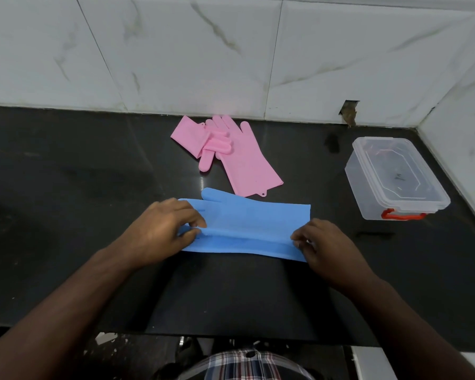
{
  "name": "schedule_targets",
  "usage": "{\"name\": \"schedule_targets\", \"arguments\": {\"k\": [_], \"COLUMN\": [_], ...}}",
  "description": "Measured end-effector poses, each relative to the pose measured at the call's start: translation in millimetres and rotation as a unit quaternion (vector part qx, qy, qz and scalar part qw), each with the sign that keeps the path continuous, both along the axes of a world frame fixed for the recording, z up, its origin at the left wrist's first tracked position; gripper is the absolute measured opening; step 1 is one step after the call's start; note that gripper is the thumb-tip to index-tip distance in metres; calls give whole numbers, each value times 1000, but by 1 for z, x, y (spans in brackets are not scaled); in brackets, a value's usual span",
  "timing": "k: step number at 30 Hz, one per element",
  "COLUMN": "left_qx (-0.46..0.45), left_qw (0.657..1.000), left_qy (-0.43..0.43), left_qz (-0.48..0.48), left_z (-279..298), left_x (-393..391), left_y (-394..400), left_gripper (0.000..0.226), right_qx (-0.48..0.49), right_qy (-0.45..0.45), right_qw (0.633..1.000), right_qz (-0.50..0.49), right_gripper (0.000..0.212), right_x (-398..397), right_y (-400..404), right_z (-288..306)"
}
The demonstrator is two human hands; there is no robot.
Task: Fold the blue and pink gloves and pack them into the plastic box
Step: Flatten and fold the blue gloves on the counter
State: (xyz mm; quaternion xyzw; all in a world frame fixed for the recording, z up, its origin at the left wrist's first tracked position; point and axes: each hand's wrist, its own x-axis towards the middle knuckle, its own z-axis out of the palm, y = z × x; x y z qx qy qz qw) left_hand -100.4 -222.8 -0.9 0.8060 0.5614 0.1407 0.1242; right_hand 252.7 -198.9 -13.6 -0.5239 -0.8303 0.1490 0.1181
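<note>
The blue gloves (247,220) lie flat across the black counter (66,187), stacked, fingers to the left and cuffs to the right. My left hand (162,229) pinches the finger end of the top layer. My right hand (327,245) pinches the cuff end near the front edge. The pink gloves (236,157) lie loose behind them by the wall, one crumpled over the other. The clear plastic box (395,176) with red latches stands at the right, its lid on.
White marble-look tiles (203,50) back the counter and turn a corner at the right behind the box. A small hole (348,112) shows in the tile base. The counter's front edge runs just below my forearms.
</note>
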Motion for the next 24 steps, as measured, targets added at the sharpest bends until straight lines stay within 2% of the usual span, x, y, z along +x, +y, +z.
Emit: {"name": "schedule_targets", "arguments": {"k": [6,8,11,16,19,22,24], "left_qx": [-70,-62,-48,2,28,27,3], "left_qw": [996,997,997,997,998,999,997], "left_qy": [53,42,39,25,25,35,71], "left_qz": [23,30,38,72,56,22,14], "left_z": [-20,-20,-17,-18,-20,-26,-30], "left_x": [-2,0,8,21,39,60,66], "left_y": [-16,-17,-16,-11,-4,9,19], "left_gripper": [20,26,32,33,35,48,60], "right_qx": [-65,-74,-99,-127,-89,-87,-102], "right_qy": [-17,-12,-52,3,12,-41,-97], "right_qw": [997,997,993,992,995,995,990], "right_qz": [27,24,36,-9,-33,-19,-13], "right_gripper": [21,27,31,30,35,50,64], "right_x": [1,3,3,-4,-16,-26,-29], "right_y": [-13,-10,-6,-2,4,13,21], "right_z": [-15,-15,-14,-3,-1,-4,-8]}}
